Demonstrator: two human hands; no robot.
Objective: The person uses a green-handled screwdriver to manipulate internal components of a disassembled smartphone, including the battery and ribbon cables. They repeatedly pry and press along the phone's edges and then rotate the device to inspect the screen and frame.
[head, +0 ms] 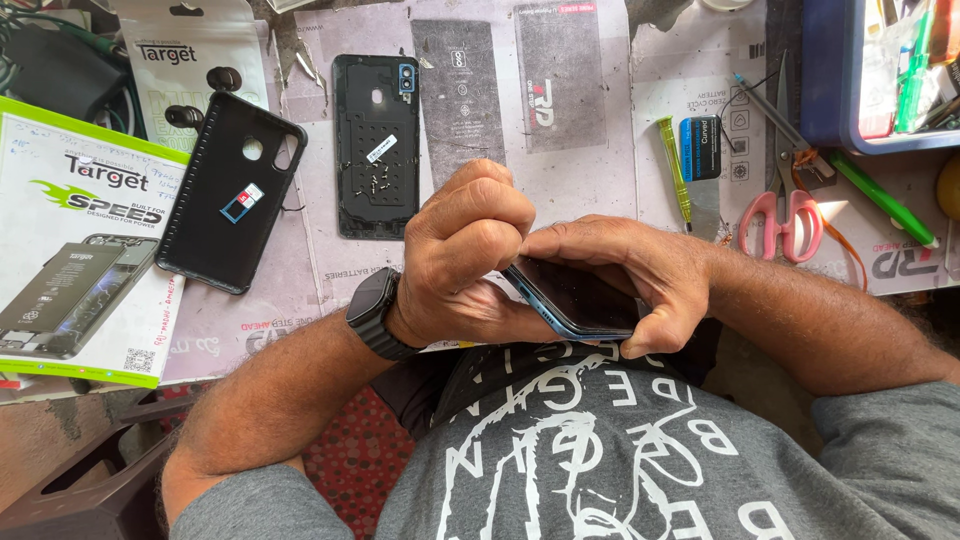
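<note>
A blue-edged smartphone (580, 298) with a dark screen is held tilted in front of my chest, at the near edge of the workbench. My right hand (625, 270) wraps around it from the right, thumb under its lower edge. My left hand (465, 250), with a black watch on the wrist, is curled into a fist against the phone's upper left corner. What the fingertips pinch there is hidden.
On the bench lie a black phone case (225, 195) with a small card tray, a black phone back frame (375, 145) with tiny screws, two dark film sheets (460, 90), a green screwdriver (675, 170), pink scissors (790, 215), a green-and-white box (80, 240) and a blue tray (880, 70).
</note>
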